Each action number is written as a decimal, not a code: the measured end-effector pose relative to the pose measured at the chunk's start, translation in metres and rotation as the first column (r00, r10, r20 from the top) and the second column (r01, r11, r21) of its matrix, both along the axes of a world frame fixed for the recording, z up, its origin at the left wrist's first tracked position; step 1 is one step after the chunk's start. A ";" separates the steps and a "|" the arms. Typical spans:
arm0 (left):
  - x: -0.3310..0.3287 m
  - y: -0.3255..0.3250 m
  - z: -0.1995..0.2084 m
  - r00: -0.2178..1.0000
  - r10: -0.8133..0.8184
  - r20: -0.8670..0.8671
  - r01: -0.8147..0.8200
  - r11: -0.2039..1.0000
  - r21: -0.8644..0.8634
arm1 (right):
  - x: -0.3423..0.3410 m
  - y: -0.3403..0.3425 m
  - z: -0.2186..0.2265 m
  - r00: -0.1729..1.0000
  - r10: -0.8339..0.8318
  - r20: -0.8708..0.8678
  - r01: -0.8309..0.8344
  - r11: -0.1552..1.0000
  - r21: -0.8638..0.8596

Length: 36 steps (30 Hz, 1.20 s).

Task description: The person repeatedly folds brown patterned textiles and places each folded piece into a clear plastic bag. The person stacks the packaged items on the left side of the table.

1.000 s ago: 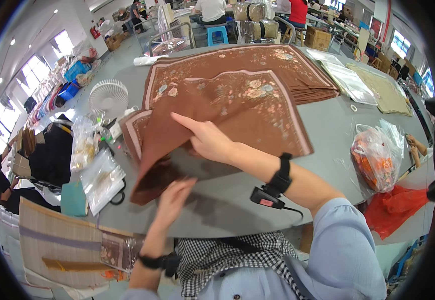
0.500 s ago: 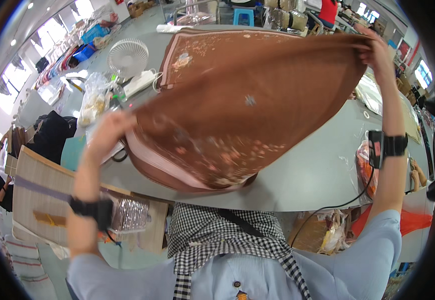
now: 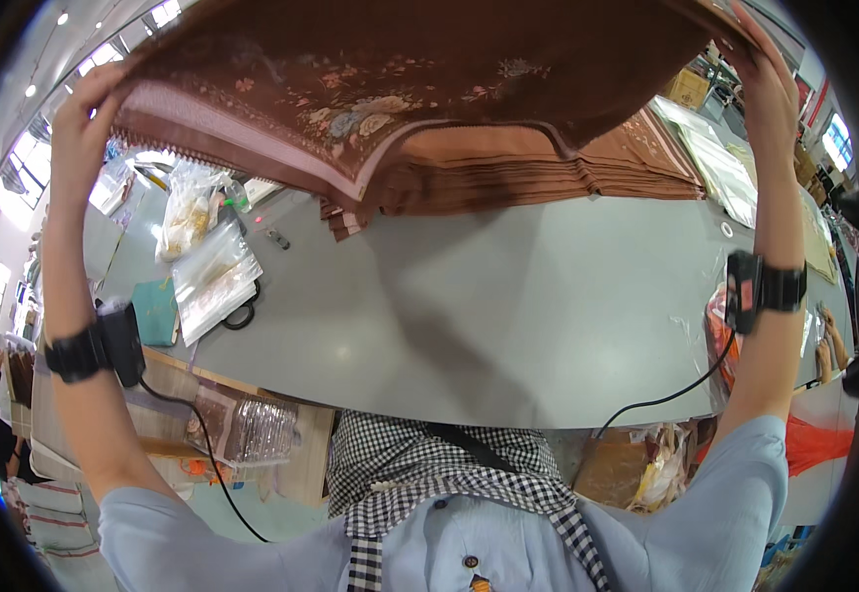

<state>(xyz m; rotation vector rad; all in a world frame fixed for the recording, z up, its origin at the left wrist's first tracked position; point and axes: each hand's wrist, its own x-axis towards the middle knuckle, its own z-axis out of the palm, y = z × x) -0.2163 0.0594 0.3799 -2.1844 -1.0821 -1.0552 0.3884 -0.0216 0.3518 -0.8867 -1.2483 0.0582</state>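
Observation:
A large brown scarf (image 3: 419,59) with a pink band and printed flowers is held up and spread wide between my hands. My left hand (image 3: 89,113) is closed on its left edge, at the upper left. On the upper right, my right hand (image 3: 763,79) grips the other side of the cloth. One corner droops in the middle, and the scarf's far part runs out of the top of the view. Behind and below it, a stack of folded brown scarves (image 3: 508,185) lies on the grey table (image 3: 548,306), partly hidden by the raised cloth.
Clear plastic bags (image 3: 214,276) lie on the table's left beside black scissors (image 3: 240,316) and a teal item (image 3: 156,312). On the right are a tape roll (image 3: 726,229), plastic sleeves (image 3: 710,158) and an orange-red bag (image 3: 720,321). Another person's hands (image 3: 826,345) show at the far right.
Both hands have risen, the left one also moving outward. The scarf has been lifted off the near table and stretched open, uncovering the table and the stack's front edge.

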 end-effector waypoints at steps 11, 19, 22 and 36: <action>0.039 -0.187 -0.114 0.975 -0.009 0.224 0.116 0.875 -0.470 | 0.048 -0.202 -0.112 0.957 0.271 0.106 -0.144 0.759 -0.635; 0.027 -0.235 -0.237 0.949 -0.001 0.315 0.292 0.381 -0.877 | 0.018 -0.277 -0.230 0.949 0.172 0.264 0.137 0.527 -0.839; 0.033 -0.213 -0.293 0.710 0.348 0.611 0.565 0.235 -0.791 | 0.011 -0.243 -0.286 0.986 0.034 -0.161 -0.150 0.584 -0.798; 0.026 -0.197 -0.352 0.963 -0.073 0.261 0.262 0.497 -0.827 | -0.006 -0.226 -0.334 0.780 0.226 0.583 0.377 0.574 -0.727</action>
